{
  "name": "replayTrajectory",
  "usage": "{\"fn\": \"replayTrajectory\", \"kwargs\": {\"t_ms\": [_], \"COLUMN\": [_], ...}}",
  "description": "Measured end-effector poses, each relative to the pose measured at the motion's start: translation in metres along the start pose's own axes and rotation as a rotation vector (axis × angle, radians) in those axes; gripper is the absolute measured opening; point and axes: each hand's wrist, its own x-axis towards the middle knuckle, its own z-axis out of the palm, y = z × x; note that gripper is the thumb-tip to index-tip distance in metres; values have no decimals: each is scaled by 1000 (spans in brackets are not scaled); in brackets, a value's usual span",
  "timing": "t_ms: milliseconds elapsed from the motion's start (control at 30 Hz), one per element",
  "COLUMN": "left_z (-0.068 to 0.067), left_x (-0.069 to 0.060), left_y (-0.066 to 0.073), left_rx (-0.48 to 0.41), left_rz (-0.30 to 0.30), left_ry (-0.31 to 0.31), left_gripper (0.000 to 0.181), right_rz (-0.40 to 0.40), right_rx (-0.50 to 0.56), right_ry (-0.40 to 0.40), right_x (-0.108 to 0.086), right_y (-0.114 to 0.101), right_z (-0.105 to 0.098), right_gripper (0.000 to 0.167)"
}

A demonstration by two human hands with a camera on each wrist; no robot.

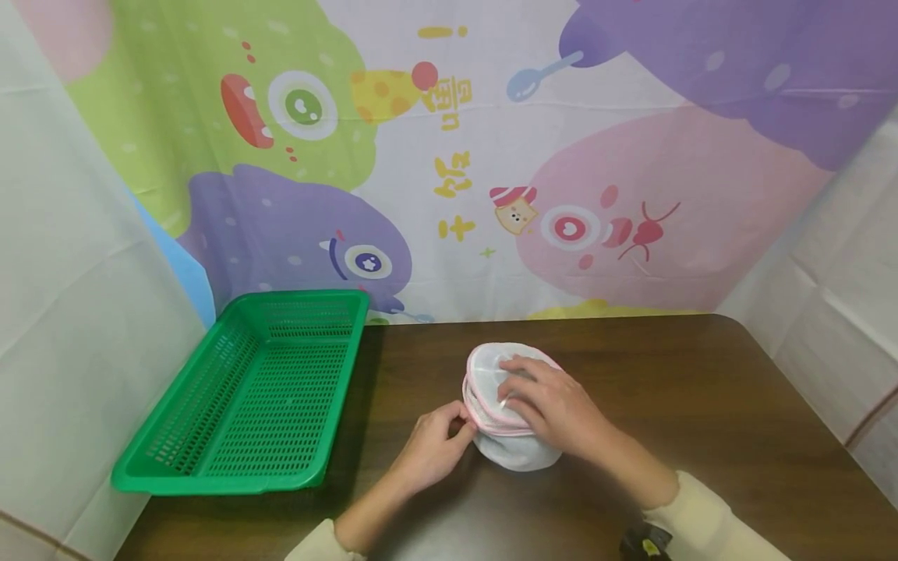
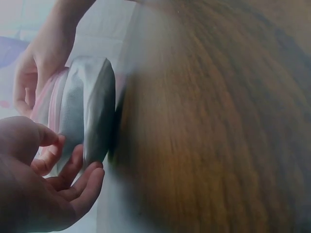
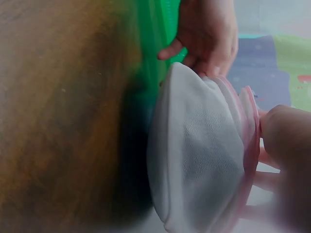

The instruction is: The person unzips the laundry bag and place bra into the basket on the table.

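A round white mesh laundry bag point(image 1: 515, 452) with pink trim stands on the brown table, its top tilted and slightly raised at one side. My left hand point(image 1: 433, 444) pinches the pink-trimmed edge at the bag's left, thumb and index finger together. In the left wrist view, the other fingers of the left hand point(image 2: 53, 179) curve beside the mesh wall. On the bag's top lies my right hand point(image 1: 554, 401), fingers spread and lightly bent. The right wrist view shows the bag's side point(image 3: 209, 150) close up, with the right hand point(image 3: 286, 150) against the pink rim.
A green plastic basket point(image 1: 330, 425) with slotted walls stands at the table's left. The dark wooden table point(image 1: 666, 389) extends to the right of the bag. A cloth printed with cartoon monsters point(image 1: 449, 280) hangs behind, and pale cloth point(image 1: 84, 273) hangs at the sides.
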Motion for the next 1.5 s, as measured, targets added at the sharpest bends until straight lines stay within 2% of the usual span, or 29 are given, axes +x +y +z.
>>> {"fn": "replayTrajectory", "kwargs": {"t_ms": [133, 233, 267, 333, 433, 533, 767, 1067, 1267, 1500], "left_z": [4, 2, 0, -2, -1, 0, 0, 2, 5, 4], "left_x": [0, -1, -2, -2, -1, 0, 2, 2, 3, 1], "left_y": [-14, -13, -7, -1, 3, 5, 11, 14, 11, 14], "left_rx": [14, 13, 4, -5, -1, 0, -32, -12, 5, 11], "left_rz": [66, 38, 4, -25, -14, 8, -80, -69, -74, -68], "left_ry": [32, 33, 26, 17, 24, 36, 24, 17, 10, -1], "left_gripper": [15, 15, 14, 14, 13, 14, 26, 14, 11, 11], "right_rz": [58, 73, 67, 35, -17, -30, -8, -29, -2, -4], "right_rx": [45, 66, 63, 52, 32, 33, 25, -18, -25, -77], "right_ry": [-1, -11, -17, -28, -43, -62, -110, -109, -155, -203], "right_x": [1, 1, 1, 0, -1, -2, -2, -3, -2, -1], "right_y": [1, 1, 1, 2, 2, 2, -1, -2, -6, -10], "right_z": [-6, -9, -9, -8, -7, -6, -9, -9, -9, -10], "right_gripper": [16, 17, 17, 17, 17, 15, 27, 26, 30, 32]}}
